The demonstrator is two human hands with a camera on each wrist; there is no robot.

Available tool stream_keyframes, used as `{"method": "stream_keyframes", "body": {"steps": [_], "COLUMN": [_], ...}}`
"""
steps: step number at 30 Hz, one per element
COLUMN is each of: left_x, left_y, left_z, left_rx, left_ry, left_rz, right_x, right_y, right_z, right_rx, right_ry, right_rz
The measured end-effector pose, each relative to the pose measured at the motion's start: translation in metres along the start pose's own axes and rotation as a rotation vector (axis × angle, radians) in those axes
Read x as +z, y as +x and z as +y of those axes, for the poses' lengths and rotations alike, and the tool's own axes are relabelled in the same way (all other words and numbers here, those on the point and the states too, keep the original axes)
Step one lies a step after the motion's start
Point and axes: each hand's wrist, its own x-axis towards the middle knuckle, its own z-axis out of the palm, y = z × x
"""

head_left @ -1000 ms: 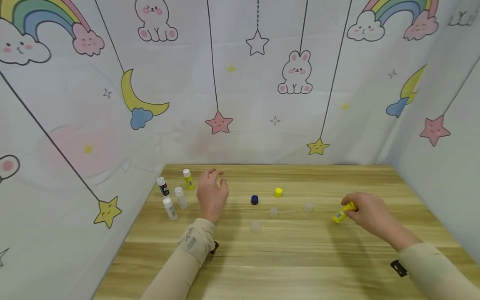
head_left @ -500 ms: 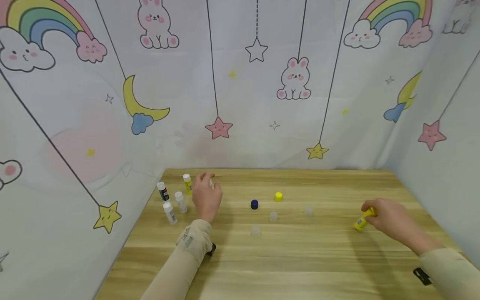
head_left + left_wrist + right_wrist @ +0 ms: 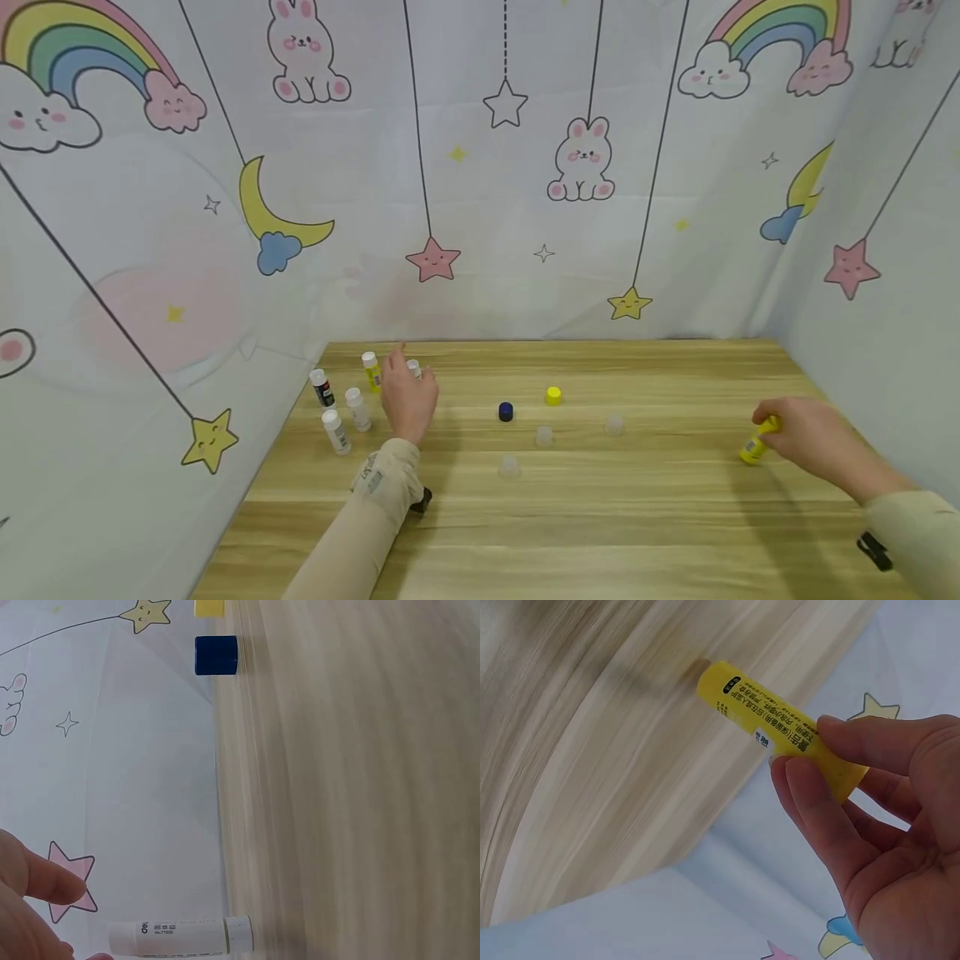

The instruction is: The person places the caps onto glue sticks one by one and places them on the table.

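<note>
A yellow glue stick [image 3: 753,447] is pinched between the thumb and fingers of my right hand [image 3: 813,437], over the right part of the table. The right wrist view shows the stick [image 3: 769,720] tilted, its far end low at the wood and the near end between the fingertips. My left hand [image 3: 408,398] is over the back left, fingers extended and holding nothing. Just beyond it stands a white glue stick [image 3: 414,367], mostly hidden by the hand. In the left wrist view this printed white stick [image 3: 180,937] lies apart from the fingers [image 3: 56,881].
Left of the left hand stand a yellow glue stick with a white cap [image 3: 371,367], a dark one [image 3: 322,387] and two white ones [image 3: 357,410]. Mid-table are a dark blue cap [image 3: 506,412], a yellow cap [image 3: 553,396] and several clear caps [image 3: 543,435]. Printed curtains enclose the table.
My right hand has carried the yellow glue stick to the right and slightly down in view. My left hand has shifted slightly left, and the white stick beyond it has come into sight.
</note>
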Motion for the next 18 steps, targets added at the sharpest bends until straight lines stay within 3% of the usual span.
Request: {"method": "stream_keyframes", "body": {"steps": [8, 18], "left_x": [0.004, 0.009], "left_y": [0.002, 0.003], "left_z": [-0.002, -0.014], "left_rx": [-0.065, -0.155], "left_ry": [-0.058, -0.114], "left_rz": [0.003, -0.032], "right_x": [-0.001, 0.003], "right_y": [-0.004, -0.007], "right_z": [0.016, 0.020], "right_rx": [0.010, 0.021], "right_ry": [-0.001, 0.010], "right_rz": [0.003, -0.016]}}
